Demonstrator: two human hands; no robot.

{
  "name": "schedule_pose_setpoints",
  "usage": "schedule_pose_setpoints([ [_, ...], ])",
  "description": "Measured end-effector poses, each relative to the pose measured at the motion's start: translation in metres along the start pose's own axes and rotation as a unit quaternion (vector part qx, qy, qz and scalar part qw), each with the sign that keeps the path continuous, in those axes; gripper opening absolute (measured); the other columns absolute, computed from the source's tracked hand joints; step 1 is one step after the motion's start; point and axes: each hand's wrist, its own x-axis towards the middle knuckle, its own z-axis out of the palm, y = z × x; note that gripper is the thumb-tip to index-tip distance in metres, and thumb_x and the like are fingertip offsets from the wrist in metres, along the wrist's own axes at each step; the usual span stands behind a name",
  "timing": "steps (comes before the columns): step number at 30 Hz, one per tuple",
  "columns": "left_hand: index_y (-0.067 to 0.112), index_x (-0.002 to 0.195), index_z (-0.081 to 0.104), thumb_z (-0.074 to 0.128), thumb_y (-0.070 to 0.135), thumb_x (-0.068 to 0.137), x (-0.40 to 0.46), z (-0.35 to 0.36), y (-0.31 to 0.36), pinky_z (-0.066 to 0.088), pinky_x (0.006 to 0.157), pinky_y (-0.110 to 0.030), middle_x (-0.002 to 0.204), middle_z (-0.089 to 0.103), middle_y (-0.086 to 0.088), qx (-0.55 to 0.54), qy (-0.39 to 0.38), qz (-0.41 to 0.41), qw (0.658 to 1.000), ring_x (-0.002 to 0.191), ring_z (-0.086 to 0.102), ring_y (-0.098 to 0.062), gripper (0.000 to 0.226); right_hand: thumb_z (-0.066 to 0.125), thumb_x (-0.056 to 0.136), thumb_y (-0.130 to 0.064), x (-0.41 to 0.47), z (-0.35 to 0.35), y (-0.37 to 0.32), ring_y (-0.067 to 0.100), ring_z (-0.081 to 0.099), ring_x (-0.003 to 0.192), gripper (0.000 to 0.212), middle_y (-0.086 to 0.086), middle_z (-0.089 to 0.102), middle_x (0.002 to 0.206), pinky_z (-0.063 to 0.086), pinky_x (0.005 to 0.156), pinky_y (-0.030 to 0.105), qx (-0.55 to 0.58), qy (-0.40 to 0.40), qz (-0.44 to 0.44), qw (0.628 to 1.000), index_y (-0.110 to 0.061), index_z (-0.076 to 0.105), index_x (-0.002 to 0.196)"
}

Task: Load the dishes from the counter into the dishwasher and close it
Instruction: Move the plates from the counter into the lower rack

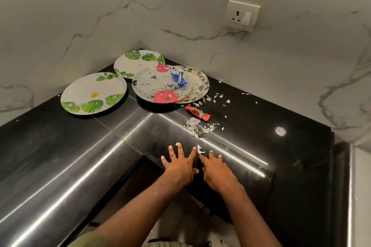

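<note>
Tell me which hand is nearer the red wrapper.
Right. The right hand lies flat below the red wrapper; the left hand lies beside it, farther left.

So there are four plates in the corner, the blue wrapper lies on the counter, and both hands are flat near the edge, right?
Not quite. The head view shows the blue wrapper lying on the pink-flowered plate, not on the counter. The red wrapper is the one on the counter. Four plates and both flat hands are correct.

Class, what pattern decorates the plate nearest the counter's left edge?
Green leaves with a small yellow mark on the white plate, best seen in the head view.
</note>
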Motion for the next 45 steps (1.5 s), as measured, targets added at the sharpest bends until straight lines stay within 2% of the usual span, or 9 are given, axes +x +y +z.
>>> schedule_pose_setpoints([
  [5, 0.041, 0.155, -0.031, 0.079, 0.088, 0.051, 0.025, -0.029, -0.020, 0.001, 0.110, -0.085, 0.159, -0.045, -0.020, -0.026, -0.027, -0.105, 0.994, 0.147, -0.034, -0.053, 0.158, 0.051, 0.108, -0.029, 0.042, -0.015, -0.009, 0.063, 0.006, 0.152, 0.066, 0.021, 0.001, 0.173, 0.023, 0.121, 0.068, -0.022, -0.009, 0.011, 1.000, -0.035, 0.017, 0.164],
  [11, 0.042, 0.140, -0.050, 0.074, 0.097, 0.035, 0.046, -0.034, -0.025, -0.002, 0.102, -0.090, 0.144, -0.062, -0.019, 0.000, -0.065, -0.107, 0.992, 0.140, -0.042, -0.058, 0.172, 0.063, 0.103, -0.032, 0.076, -0.039, -0.022, 0.068, -0.008, 0.148, 0.084, 0.022, -0.014, 0.172, 0.011, 0.121, 0.074, -0.009, -0.047, 0.045, 0.998, -0.047, 0.007, 0.164],
  [16, 0.047, 0.158, -0.023, 0.068, 0.096, 0.054, 0.063, -0.066, -0.040, 0.020, 0.118, -0.067, 0.168, -0.029, -0.015, 0.069, -0.015, -0.059, 0.996, 0.152, -0.001, -0.056, 0.146, 0.084, 0.088, -0.026, 0.107, -0.069, -0.036, 0.068, -0.009, 0.148, 0.117, 0.023, -0.022, 0.169, 0.019, 0.117, 0.077, -0.006, -0.121, 0.095, 0.988, -0.053, -0.002, 0.162],
  [20, 0.026, 0.152, 0.040, 0.072, 0.064, 0.084, 0.084, -0.098, -0.065, 0.043, 0.113, -0.051, 0.157, 0.033, -0.013, -0.092, 0.111, -0.031, 0.989, 0.140, 0.039, -0.037, 0.085, 0.084, 0.087, -0.020, 0.138, -0.070, -0.050, 0.061, -0.006, 0.153, 0.118, 0.032, -0.005, 0.169, 0.018, 0.119, 0.075, 0.031, -0.110, 0.131, 0.985, -0.042, -0.002, 0.165],
  [25, 0.008, 0.137, 0.055, 0.069, 0.056, 0.091, 0.113, -0.123, -0.079, 0.058, 0.099, -0.046, 0.130, 0.066, -0.015, -0.496, 0.167, -0.129, 0.842, 0.116, 0.066, -0.032, 0.068, 0.053, 0.103, -0.052, 0.148, -0.052, -0.042, 0.055, 0.009, 0.153, 0.082, 0.031, 0.011, 0.168, 0.020, 0.122, 0.067, 0.049, -0.045, 0.147, 0.987, -0.011, 0.019, 0.165],
  [28, 0.007, 0.137, 0.054, 0.065, 0.054, 0.095, 0.127, -0.131, -0.086, 0.062, 0.090, -0.047, 0.121, 0.068, -0.015, -0.552, 0.199, -0.143, 0.797, 0.106, 0.070, -0.030, 0.064, 0.075, 0.095, -0.030, 0.146, -0.057, -0.043, 0.058, 0.000, 0.154, 0.101, 0.030, 0.002, 0.170, 0.025, 0.119, 0.071, 0.008, -0.077, 0.124, 0.989, -0.031, 0.004, 0.167],
  [32, 0.012, 0.101, 0.061, 0.066, 0.044, 0.099, 0.145, -0.138, -0.089, 0.063, 0.083, -0.043, 0.092, 0.067, -0.009, -0.641, 0.208, -0.141, 0.725, 0.079, 0.067, -0.022, 0.032, 0.084, 0.087, -0.021, 0.142, -0.069, -0.047, 0.060, -0.001, 0.153, 0.117, 0.030, 0.001, 0.170, 0.026, 0.118, 0.073, 0.007, -0.102, 0.119, 0.988, -0.043, -0.001, 0.165],
  [36, 0.010, 0.119, 0.059, 0.066, 0.032, 0.102, 0.154, -0.152, -0.087, 0.062, 0.091, -0.040, 0.108, 0.069, -0.015, -0.731, 0.192, -0.158, 0.635, 0.098, 0.072, -0.029, 0.029, 0.093, 0.075, -0.014, 0.140, -0.072, -0.047, 0.062, -0.003, 0.152, 0.136, 0.029, 0.003, 0.170, 0.023, 0.117, 0.076, -0.024, -0.124, 0.096, 0.987, -0.048, -0.005, 0.163],
  [45, 0.005, 0.139, 0.056, 0.060, -0.010, 0.096, 0.164, -0.165, -0.079, 0.063, 0.086, -0.038, 0.127, 0.069, -0.016, -0.813, 0.210, -0.167, 0.517, 0.107, 0.072, -0.030, 0.046, 0.083, 0.087, -0.018, 0.139, -0.070, -0.046, 0.060, -0.001, 0.153, 0.118, 0.030, 0.007, 0.169, 0.019, 0.120, 0.074, -0.014, -0.117, 0.116, 0.986, -0.039, -0.002, 0.166],
])
